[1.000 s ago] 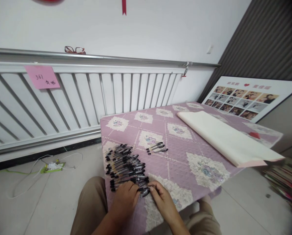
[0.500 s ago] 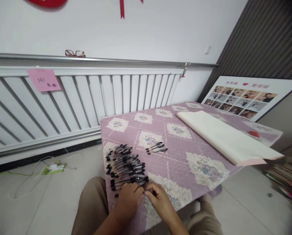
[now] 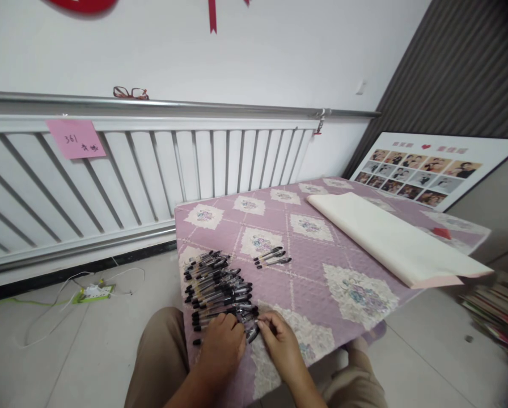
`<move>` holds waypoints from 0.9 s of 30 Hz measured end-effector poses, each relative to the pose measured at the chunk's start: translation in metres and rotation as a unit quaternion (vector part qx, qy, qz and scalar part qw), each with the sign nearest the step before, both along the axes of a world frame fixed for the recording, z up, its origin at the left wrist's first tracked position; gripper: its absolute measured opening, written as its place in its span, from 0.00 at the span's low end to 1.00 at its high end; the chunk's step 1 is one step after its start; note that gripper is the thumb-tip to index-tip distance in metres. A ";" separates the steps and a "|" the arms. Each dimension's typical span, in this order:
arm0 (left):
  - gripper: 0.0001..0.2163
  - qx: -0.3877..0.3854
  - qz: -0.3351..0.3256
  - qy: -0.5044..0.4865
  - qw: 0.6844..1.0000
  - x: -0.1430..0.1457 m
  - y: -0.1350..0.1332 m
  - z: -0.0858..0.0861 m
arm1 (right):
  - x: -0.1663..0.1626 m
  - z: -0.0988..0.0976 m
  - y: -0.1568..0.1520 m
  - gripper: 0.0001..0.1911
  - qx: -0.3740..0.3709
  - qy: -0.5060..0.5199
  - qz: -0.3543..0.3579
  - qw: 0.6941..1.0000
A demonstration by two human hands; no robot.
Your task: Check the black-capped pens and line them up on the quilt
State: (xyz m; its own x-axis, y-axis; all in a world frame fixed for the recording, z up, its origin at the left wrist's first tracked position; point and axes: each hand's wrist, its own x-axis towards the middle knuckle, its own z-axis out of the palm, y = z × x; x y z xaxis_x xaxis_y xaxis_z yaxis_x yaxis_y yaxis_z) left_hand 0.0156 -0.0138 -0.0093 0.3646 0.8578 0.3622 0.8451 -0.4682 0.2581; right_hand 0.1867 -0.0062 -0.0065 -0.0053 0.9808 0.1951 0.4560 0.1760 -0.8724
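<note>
A dense pile of black-capped clear pens [image 3: 217,289] lies at the near left of the cloth-covered table. My left hand [image 3: 223,344] is closed over the pile's near edge, fingers curled round a pen [image 3: 197,341] whose dark end sticks out on the left; most of it is hidden. Just right of that hand, a black pen cap end [image 3: 253,333] shows. My right hand [image 3: 283,345] is beside it, thumb and forefinger pinched together at the pile's edge; what they grip is too small to make out. A few pens [image 3: 273,258] lie apart, farther back.
Under the pens spreads a purple floral tablecloth [image 3: 305,277]. A folded cream sheet [image 3: 377,238] lies on the table's right half. Behind stands a white radiator [image 3: 232,161] with glasses [image 3: 130,93] on its pipe. On the floor at left is a power strip [image 3: 94,293] with cables.
My right hand has shifted slightly up and right, away from the left hand. A dark cap end now shows between them. The pile and the separate pens have stayed put.
</note>
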 end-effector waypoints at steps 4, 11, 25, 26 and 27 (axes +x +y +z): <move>0.03 -0.010 0.010 0.010 1.000 0.001 0.000 0.000 | -0.003 -0.001 0.003 0.09 0.030 -0.036 0.037 0.998; 0.06 -0.009 0.019 -0.030 0.999 -0.001 -0.004 0.004 | 0.003 0.002 -0.001 0.09 0.036 -0.038 -0.002 0.999; 0.06 0.040 0.050 -0.022 0.998 -0.026 0.000 -0.016 | 0.000 -0.005 0.002 0.23 0.037 -0.164 0.054 0.984; 0.07 0.046 0.052 -0.020 0.997 -0.025 0.003 -0.017 | -0.001 -0.004 0.006 0.23 0.037 -0.160 0.057 0.985; 0.07 0.048 0.054 -0.017 0.997 -0.025 0.005 -0.017 | -0.003 -0.003 0.009 0.23 0.039 -0.156 0.060 0.985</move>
State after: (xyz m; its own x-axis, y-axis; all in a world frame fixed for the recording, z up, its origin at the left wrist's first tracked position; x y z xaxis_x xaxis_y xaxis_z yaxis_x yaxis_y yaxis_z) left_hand -0.0089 -0.0087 -0.0266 0.2587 0.8520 0.4551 0.8836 -0.3991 0.2448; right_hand 0.1837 0.0030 -0.0099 -0.1919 0.9513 0.2413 0.6714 0.3066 -0.6747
